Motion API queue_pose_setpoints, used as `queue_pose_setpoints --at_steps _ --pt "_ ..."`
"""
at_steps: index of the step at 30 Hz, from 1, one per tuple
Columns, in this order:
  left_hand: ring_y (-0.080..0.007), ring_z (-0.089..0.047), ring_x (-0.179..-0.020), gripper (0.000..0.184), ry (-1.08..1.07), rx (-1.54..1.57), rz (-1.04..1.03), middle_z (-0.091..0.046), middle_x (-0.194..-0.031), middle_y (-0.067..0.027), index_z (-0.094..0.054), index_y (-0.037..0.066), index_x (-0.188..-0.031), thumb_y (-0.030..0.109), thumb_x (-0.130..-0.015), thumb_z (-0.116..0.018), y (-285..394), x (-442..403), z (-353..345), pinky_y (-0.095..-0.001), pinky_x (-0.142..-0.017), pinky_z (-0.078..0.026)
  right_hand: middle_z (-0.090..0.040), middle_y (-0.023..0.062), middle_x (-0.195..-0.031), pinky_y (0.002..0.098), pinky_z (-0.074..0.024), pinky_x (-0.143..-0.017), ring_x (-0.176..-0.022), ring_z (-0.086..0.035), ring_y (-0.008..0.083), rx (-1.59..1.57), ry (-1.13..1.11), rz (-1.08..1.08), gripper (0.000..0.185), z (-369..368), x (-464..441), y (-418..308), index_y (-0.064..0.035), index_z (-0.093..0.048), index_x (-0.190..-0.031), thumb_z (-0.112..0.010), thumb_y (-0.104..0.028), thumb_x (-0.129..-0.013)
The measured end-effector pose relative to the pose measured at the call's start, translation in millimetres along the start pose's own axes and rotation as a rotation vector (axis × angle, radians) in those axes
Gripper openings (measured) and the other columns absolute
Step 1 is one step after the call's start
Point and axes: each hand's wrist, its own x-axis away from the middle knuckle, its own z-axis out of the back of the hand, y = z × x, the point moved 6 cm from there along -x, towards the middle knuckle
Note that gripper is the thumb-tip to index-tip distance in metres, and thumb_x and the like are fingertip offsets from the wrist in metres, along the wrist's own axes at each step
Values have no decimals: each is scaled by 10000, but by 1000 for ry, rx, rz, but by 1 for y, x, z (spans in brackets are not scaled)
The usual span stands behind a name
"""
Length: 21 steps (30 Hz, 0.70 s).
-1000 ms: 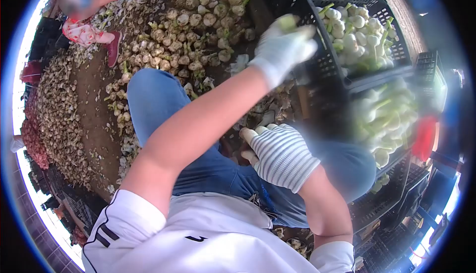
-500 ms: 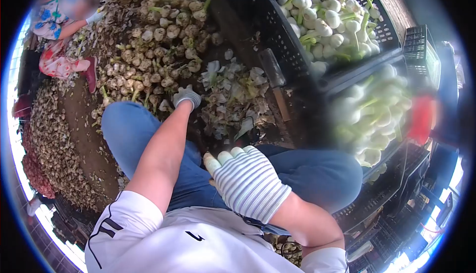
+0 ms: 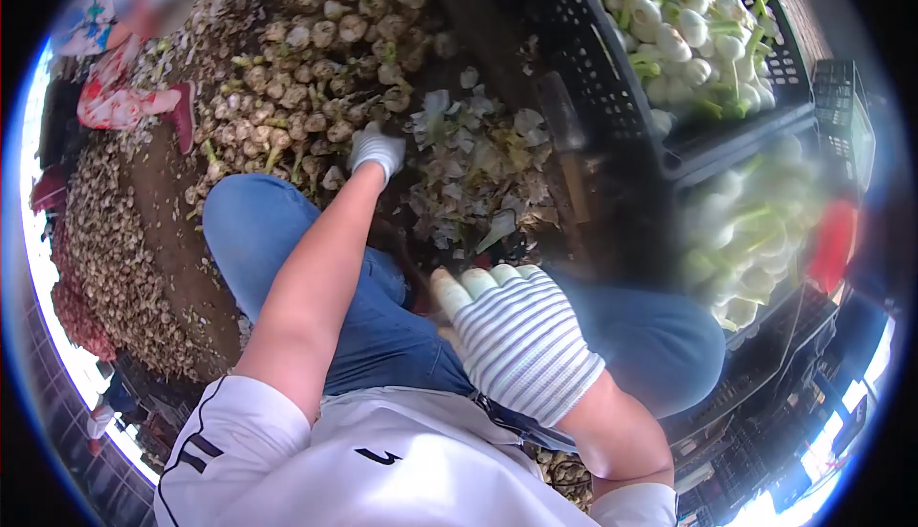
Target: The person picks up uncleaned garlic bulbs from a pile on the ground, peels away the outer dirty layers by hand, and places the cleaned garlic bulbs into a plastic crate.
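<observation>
Garlic bulbs [image 3: 316, 73], too many to count, lie left of and beyond my left fingers [image 3: 368, 133], likely light, firm and papery, best taken round the belly; whether I grip one, I cannot tell. One peelings heap [image 3: 473, 149] lies just rightward. My right fingers [image 3: 478, 283] curl, on what I cannot tell; two white heaps [image 3: 672, 44] sit beyond, rightward.

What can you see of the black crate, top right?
The crate is open-topped, black and looks like plastic, with rows of holes in its walls. It stands at the person's front right, cut off by the picture's top. Pale garlic bulbs, some with green stems, lie heaped in it. The left hand and right hand are clear of it.
</observation>
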Motion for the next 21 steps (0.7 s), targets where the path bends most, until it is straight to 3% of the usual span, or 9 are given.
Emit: queue_pose_setpoints --at_steps 1,2,3,7,10,13,15,16,21 --pt "-292 -648 -1016 461 55 179 -66 -699 -1026 -154 -597 59 -1236 213 -813 -691 18 13 17 -375 -894 -487 -652 132 -905 401 -484 -788 -844 -633 281 5 -15 1 389 2 0 -2 4 -606 -1156 -613 -233 -847" --pt "-221 -654 -946 417 -26 747 -314 -696 -1033 -95 -614 34 -1209 170 -825 -705 49 56 39 -348 -831 -505 -652 137 -896 402 -485 -785 -836 -634 286 16 -1 -9 404 3 0 -3 6 -600 -1162 -621 -244 -846" --pt "-160 -643 -902 313 -136 1147 -316 -684 -997 -59 -628 35 -1169 121 -871 -667 54 73 40 -319 -764 -525 -651 142 -887 403 -486 -783 -828 -636 290 26 14 -24 419 2 0 -3 8 -594 -1168 -629 -254 -844" --pt "-166 -666 -885 275 -450 1614 -625 -682 -983 -81 -599 34 -1171 51 -902 -653 91 224 107 -287 -774 -573 -631 179 -730 428 -496 -619 -697 -643 343 -18 133 -196 434 5 -1 5 28 -534 -1201 -632 -229 -866" --pt "-166 -647 -983 323 -390 1756 -720 -656 -1085 -79 -579 58 -1201 9 -890 -652 73 279 113 -302 -869 -554 -660 162 -767 348 -504 -615 -679 -655 268 -175 237 -294 358 13 0 7 48 -569 -1163 -582 -228 -936" --pt "-195 -616 -1087 448 -374 1767 -866 -580 -1249 -100 -513 90 -1260 -28 -859 -672 57 293 120 -317 -933 -528 -644 170 -717 334 -511 -593 -616 -642 250 -589 539 -199 336 12 4 10 48 -571 -1185 -562 -198 -957" --pt "-211 -600 -1124 495 -307 1657 -976 -555 -1284 -106 -486 93 -1280 -41 -845 -681 50 310 130 -323 -967 -508 -674 78 -863 258 -502 -687 -769 -606 96 -933 573 -264 285 10 8 11 41 -598 -1168 -545 -169 -984" --pt "-220 -569 -1178 588 -162 1496 -1239 -527 -1319 -105 -441 88 -1337 -60 -827 -691 51 316 140 -326 -1006 -479 -675 73 -919 250 -503 -712 -804 -603 92 -1057 613 -230 282 15 10 7 42 -599 -1167 -551 -165 -983" --pt "-201 -553 -1200 624 -136 1353 -1121 -541 -1310 -96 -451 81 -1370 -48 -817 -711 36 339 146 -337 -1008 -482 -679 77 -992 263 -533 -750 -862 -640 110 -1439 551 -113 346 12 12 0 35 -584 -1197 -601 -218 -962"
